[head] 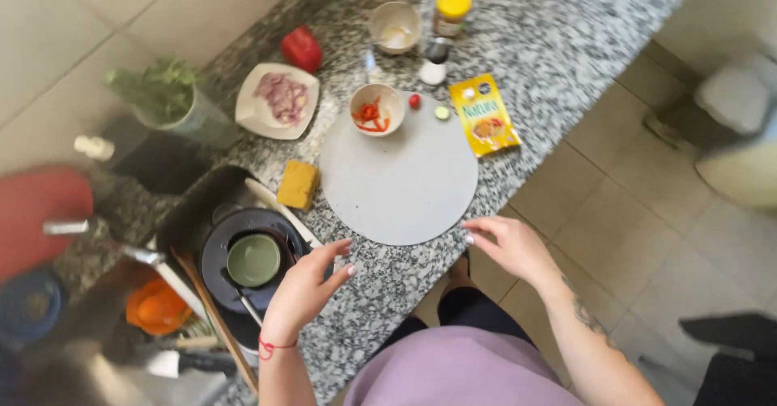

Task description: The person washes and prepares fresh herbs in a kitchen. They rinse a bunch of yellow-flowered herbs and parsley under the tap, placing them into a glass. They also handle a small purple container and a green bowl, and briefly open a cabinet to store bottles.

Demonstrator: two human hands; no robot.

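Left hand (pixel 312 280): open, fingers loosely spread, holding nothing, over the granite counter (pixel 558 42) beside the sink.
Right hand (pixel 508 244): open and empty, fingertips at the near right edge of the board.
Round grey board (pixel 401 183): flat on the counter, bare, between both hands.
Small bowl (pixel 376 108): on the board's far edge, holding red pieces.

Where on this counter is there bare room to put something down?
The round grey board is mostly bare, bordered by the sponge, the bowl of red pieces and the yellow packet. Bare granite lies right of the packet. Between the left hand and right hand the counter edge is free. Around the jar and plate it's crowded.
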